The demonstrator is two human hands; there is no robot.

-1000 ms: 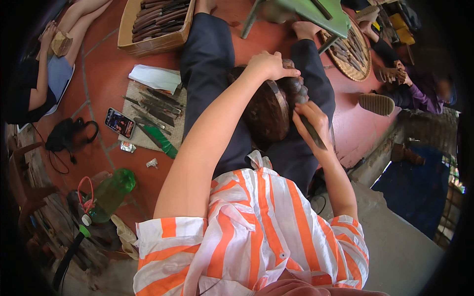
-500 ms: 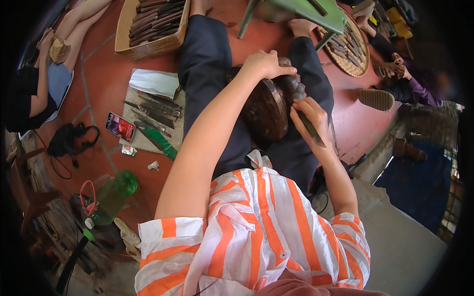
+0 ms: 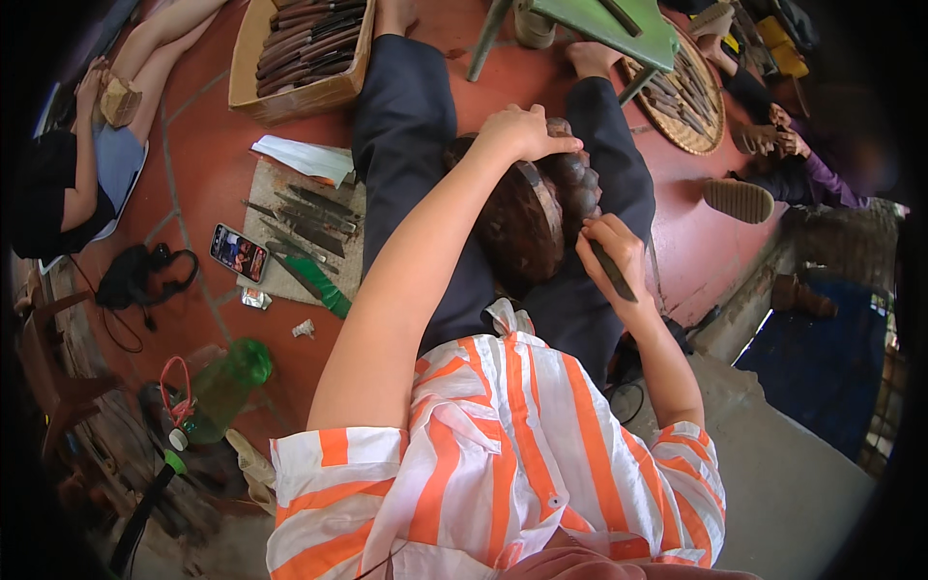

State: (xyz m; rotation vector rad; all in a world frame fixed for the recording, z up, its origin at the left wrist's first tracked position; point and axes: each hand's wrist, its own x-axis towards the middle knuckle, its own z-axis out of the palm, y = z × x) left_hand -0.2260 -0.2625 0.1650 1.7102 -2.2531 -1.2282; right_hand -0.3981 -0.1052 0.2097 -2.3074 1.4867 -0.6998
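Note:
A dark brown carved wooden piece with rounded knobs along its right side rests between my thighs. My left hand grips its far end, thumb stretched to the right toward the knobs; the other fingertips are mostly hidden. At the near right end of the knobs, my right hand is closed round a flat dark metal scraper. The scraper's near end sticks out toward my wrist, while its working end is hidden by the fingers. Those fingertips are close to the wood; I cannot tell whether they touch it.
At left, a mat holds several metal blades and a phone. Beyond are a box of wooden-handled tools, a green stool and a woven tray of tools. A green bottle lies left; people sit at both sides.
My right hand has moved slightly nearer to me along the carving, and the scraper has turned a little in it. My left hand keeps its hold. The phone's screen shows a different picture.

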